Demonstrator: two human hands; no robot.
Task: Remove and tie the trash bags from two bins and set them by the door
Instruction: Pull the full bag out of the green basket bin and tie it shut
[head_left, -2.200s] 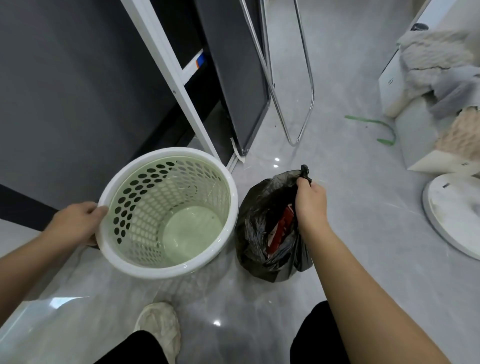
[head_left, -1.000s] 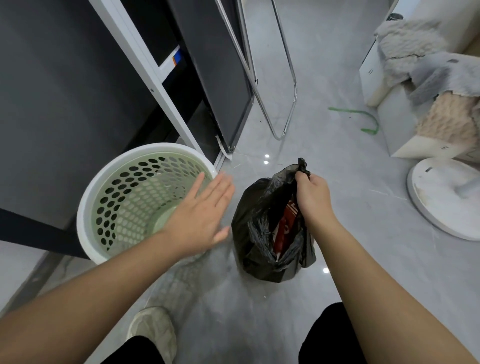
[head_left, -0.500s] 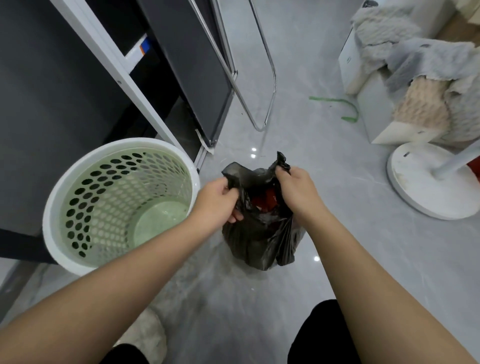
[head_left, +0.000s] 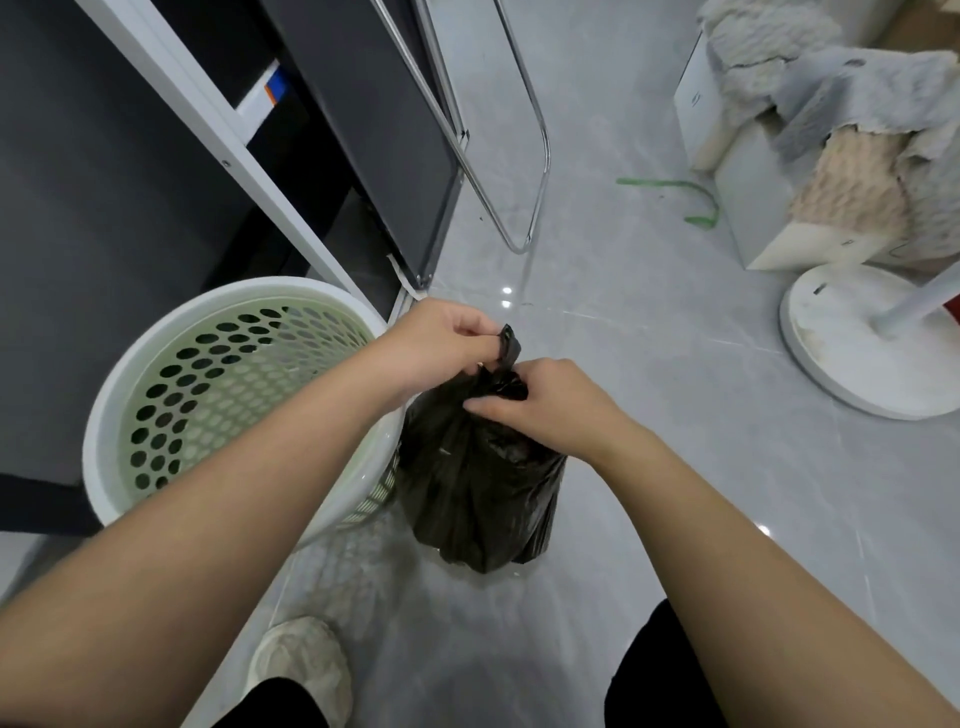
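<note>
Black trash bag (head_left: 478, 493) upright on floor (head_left: 649, 415), touching right side of empty perforated bin (head_left: 156, 364). Left hand (head_left: 441, 340) pinches bag's top tail; right hand (head_left: 545, 410) clenches gathered neck just below. Neck points straight up between hands.

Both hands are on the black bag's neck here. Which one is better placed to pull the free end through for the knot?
Left, probably. The left hand already pinches the free end above the black bag, while the right hand clamps the gathered neck.
</note>
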